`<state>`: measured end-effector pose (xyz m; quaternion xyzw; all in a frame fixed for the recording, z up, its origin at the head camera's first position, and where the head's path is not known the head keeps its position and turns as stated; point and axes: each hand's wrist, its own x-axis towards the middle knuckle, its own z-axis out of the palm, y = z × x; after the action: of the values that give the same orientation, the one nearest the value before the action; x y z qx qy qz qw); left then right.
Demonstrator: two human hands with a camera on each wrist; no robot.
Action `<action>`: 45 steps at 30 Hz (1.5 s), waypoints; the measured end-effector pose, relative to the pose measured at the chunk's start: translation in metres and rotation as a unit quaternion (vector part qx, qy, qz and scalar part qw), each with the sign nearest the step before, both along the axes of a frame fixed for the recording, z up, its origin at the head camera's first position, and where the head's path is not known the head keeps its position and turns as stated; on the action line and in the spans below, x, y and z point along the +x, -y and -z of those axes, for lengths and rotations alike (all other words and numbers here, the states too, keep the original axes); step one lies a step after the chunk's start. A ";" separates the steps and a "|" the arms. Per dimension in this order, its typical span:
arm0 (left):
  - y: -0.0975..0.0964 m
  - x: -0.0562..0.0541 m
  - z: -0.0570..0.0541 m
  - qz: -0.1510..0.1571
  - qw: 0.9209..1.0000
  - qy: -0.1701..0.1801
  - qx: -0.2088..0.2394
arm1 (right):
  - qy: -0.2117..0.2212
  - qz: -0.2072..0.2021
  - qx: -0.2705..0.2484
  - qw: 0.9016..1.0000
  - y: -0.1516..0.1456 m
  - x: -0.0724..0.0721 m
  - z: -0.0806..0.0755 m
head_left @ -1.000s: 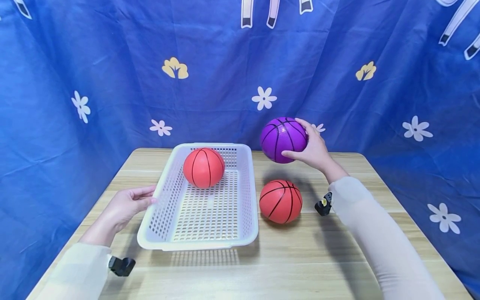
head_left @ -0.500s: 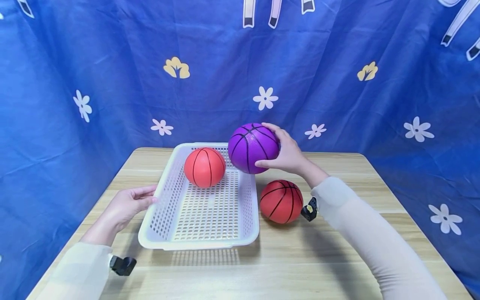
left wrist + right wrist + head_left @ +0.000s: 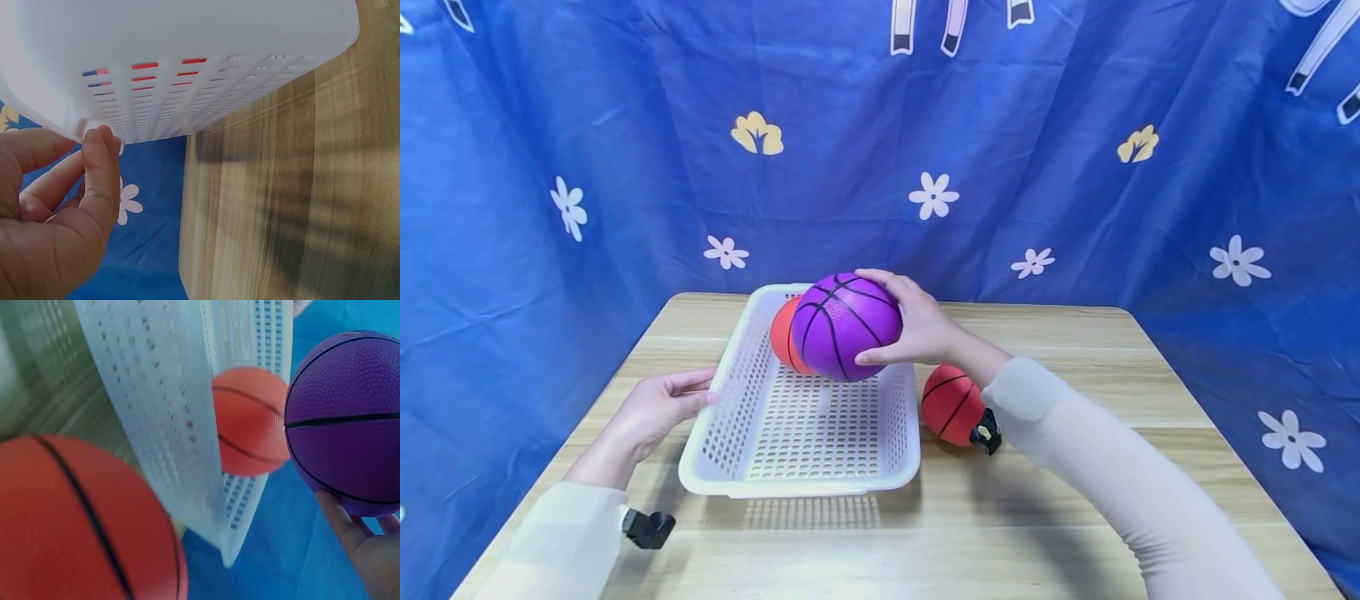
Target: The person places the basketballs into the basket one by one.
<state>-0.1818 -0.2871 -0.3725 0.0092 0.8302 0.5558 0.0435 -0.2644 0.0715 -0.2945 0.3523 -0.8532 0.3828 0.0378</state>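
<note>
My right hand [image 3: 917,325] grips a purple toy basketball [image 3: 842,329], thumb at the near side and fingers over the top. The ball hangs over a white perforated plastic basket [image 3: 805,487]. Inside the basket, an orange-red basketball [image 3: 785,337] is partly hidden behind the purple one. At the basket's left side, my left hand [image 3: 651,412] pinches the rim; the left wrist view shows the fingertips at the edge of the white wall [image 3: 187,31]. A second orange-red basketball [image 3: 951,408] rests on the table just right of the basket, partly covered by the right wrist's camera.
The wooden table [image 3: 1037,533] carries the basket and the loose ball. Behind it hangs a blue curtain [image 3: 842,192] with white flowers. Small black cameras [image 3: 649,529] sit on both wrists.
My right hand has carried the purple basketball leftward and slightly down, from right of the basket to over it. The left hand and the basket have stayed in place.
</note>
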 end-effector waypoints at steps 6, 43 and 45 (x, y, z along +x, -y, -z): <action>0.001 0.000 0.000 0.000 1.000 -0.004 -0.002 | 0.000 -0.045 0.019 0.999 0.024 0.006 0.004; 0.000 0.002 0.000 0.003 1.000 -0.012 0.008 | 0.090 -0.139 0.130 0.978 0.090 0.037 0.068; 0.000 0.002 0.000 0.003 1.000 -0.013 0.006 | 0.093 -0.140 0.133 0.977 0.090 0.039 0.069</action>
<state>-0.1802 -0.2872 -0.3721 0.0188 0.8273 0.5603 0.0345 -0.2257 -0.0189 -0.3632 0.4328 -0.8388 0.2980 -0.1426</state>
